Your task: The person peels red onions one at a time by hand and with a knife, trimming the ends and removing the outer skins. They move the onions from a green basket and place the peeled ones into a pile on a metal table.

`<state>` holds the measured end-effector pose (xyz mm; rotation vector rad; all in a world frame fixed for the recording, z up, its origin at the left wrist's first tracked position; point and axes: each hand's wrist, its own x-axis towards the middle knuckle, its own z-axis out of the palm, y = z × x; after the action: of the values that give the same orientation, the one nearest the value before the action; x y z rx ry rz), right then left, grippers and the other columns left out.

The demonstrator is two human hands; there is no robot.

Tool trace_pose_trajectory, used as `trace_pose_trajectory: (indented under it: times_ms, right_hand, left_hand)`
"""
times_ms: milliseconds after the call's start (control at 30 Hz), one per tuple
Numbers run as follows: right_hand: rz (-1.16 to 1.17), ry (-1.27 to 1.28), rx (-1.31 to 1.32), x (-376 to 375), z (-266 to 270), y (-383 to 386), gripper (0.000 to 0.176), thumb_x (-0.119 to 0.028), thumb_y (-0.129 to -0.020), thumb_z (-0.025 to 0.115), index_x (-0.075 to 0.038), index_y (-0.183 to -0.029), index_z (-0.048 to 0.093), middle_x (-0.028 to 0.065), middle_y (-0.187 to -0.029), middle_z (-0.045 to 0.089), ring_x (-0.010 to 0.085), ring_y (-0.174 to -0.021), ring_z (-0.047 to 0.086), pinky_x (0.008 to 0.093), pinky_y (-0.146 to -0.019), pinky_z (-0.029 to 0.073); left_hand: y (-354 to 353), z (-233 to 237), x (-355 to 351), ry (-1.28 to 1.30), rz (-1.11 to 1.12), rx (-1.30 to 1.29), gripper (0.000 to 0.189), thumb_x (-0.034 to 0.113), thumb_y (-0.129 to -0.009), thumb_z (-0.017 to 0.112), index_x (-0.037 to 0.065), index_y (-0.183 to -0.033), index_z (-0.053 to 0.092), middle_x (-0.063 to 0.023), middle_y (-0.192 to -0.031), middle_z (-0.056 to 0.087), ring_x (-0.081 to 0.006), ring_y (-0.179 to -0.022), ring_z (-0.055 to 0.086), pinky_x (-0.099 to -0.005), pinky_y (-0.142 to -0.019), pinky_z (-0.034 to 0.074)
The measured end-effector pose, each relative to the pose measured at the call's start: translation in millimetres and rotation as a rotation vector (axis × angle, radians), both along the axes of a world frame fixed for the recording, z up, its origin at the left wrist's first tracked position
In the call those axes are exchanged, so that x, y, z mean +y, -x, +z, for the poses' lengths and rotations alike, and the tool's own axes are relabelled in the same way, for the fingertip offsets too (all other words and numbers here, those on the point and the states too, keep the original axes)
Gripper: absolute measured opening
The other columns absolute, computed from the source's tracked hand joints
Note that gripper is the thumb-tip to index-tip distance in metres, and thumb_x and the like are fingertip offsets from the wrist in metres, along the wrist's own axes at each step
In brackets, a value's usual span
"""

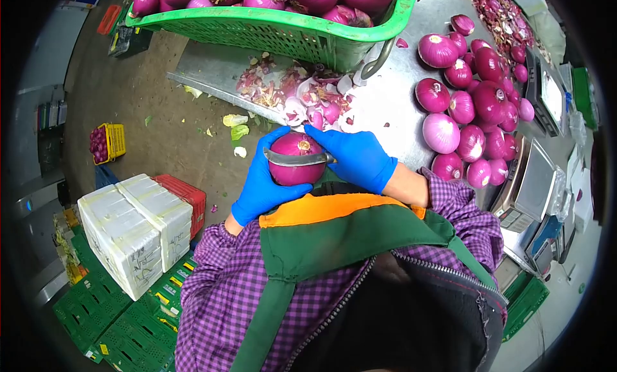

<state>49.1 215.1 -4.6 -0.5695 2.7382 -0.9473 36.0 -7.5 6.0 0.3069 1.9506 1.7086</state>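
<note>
In a blue glove, my left hand (262,186) wraps round a red onion (297,175) from its left side and underneath. My right hand (360,159), gloved too, is closed on the handle of a small curved knife (292,159). The blade lies across the front of the onion, below its root end; whether it cuts in cannot be seen. My right thumb reaches toward the onion's top. Just beyond my hands, a heap of onion skins and trimmings (302,96) lies on the metal table (385,89).
A green crate (270,25) full of red onions stands at the table's far side. Several peeled onions (472,108) are piled at the right, beside weighing scales (527,179). On the floor at left are a white foam box (135,230) and a yellow crate (114,142).
</note>
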Motion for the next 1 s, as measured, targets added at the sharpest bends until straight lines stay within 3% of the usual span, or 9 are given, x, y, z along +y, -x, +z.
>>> trace_pose_trajectory:
  times_ms: [233,533,600,733,800,867,933,1000]
  right_hand:
    - [-0.052,-0.084,0.039,-2.2,-20.9,-3.0,0.05,-0.011,-0.084,0.053,-0.018,-0.133,0.048,0.0098,-0.089,0.067,0.0284,-0.072,0.067,0.04,-0.055,0.051]
    - [-0.119,0.005,0.117,2.8,-35.5,-4.4,0.052,-0.008,-0.08,0.057,-0.019,-0.131,0.051,0.0062,-0.091,0.065,0.0258,-0.073,0.066,0.0378,-0.057,0.051]
    - [-0.101,0.003,0.126,4.4,-43.5,-4.5,0.067,-0.007,-0.074,0.062,-0.022,-0.137,0.046,0.0048,-0.092,0.064,0.0257,-0.073,0.066,0.0367,-0.059,0.051]
    - [-0.104,0.064,0.163,9.7,-58.5,-3.0,0.062,-0.008,-0.074,0.062,-0.02,-0.133,0.05,0.0059,-0.091,0.066,0.0271,-0.074,0.066,0.0372,-0.062,0.052]
    - [-0.208,0.123,0.114,18.8,-82.0,-6.3,0.055,-0.008,-0.075,0.062,-0.02,-0.128,0.055,0.0081,-0.091,0.067,0.0295,-0.077,0.066,0.0392,-0.065,0.052]
    - [-0.219,-0.139,-0.156,56.9,-100.5,-5.4,0.049,-0.014,-0.082,0.061,-0.023,-0.129,0.053,0.0105,-0.096,0.067,0.0292,-0.079,0.067,0.0419,-0.066,0.053]
    - [-0.272,-0.133,-0.24,55.0,-83.8,-10.8,0.051,-0.016,-0.082,0.063,-0.025,-0.131,0.052,0.0108,-0.1,0.067,0.0307,-0.083,0.067,0.0415,-0.07,0.053]
    - [-0.285,0.191,-0.04,47.6,-63.5,-9.8,0.054,-0.015,-0.08,0.065,-0.024,-0.132,0.052,0.0111,-0.104,0.067,0.0311,-0.086,0.066,0.04,-0.074,0.053]
  left_hand:
    - [-1.6,-3.7,-0.3,-0.031,0.009,-0.075,0.1,0.016,-0.058,0.089,0.005,-0.139,0.031,-0.0132,-0.134,0.043,-0.0247,-0.122,0.048,-0.0376,-0.102,0.043]
    - [-0.5,-7.8,-0.7,-0.042,-0.003,-0.078,0.098,0.014,-0.059,0.088,0.006,-0.139,0.032,-0.0126,-0.134,0.042,-0.0249,-0.123,0.048,-0.0377,-0.103,0.043]
    - [-2.0,-6.0,1.1,-0.067,0.01,-0.106,0.098,0.014,-0.059,0.088,0.006,-0.139,0.032,-0.0123,-0.134,0.042,-0.0249,-0.123,0.047,-0.0378,-0.103,0.043]
    - [-2.2,-10.4,1.9,-0.089,0.016,-0.11,0.099,0.013,-0.058,0.088,0.006,-0.139,0.032,-0.0122,-0.134,0.042,-0.0249,-0.123,0.047,-0.0387,-0.103,0.043]
    - [-6.9,-15.2,-2.0,-0.065,0.006,-0.074,0.099,0.013,-0.058,0.088,0.006,-0.14,0.032,-0.0123,-0.135,0.042,-0.0249,-0.123,0.047,-0.0392,-0.103,0.042]
    - [-11.0,-18.7,-9.0,-0.127,0.082,-0.154,0.1,0.013,-0.058,0.088,0.006,-0.141,0.031,-0.0127,-0.137,0.041,-0.0247,-0.125,0.047,-0.0396,-0.104,0.042]
    - [-3.3,-13.3,-10.4,-0.067,0.058,-0.052,0.102,0.013,-0.058,0.088,0.006,-0.142,0.03,-0.0128,-0.139,0.04,-0.0249,-0.126,0.046,-0.0391,-0.105,0.041]
    - [8.2,-9.9,-6.5,-0.131,0.092,-0.121,0.106,0.011,-0.056,0.088,0.006,-0.143,0.028,-0.0124,-0.139,0.039,-0.0254,-0.127,0.045,-0.0385,-0.106,0.039]
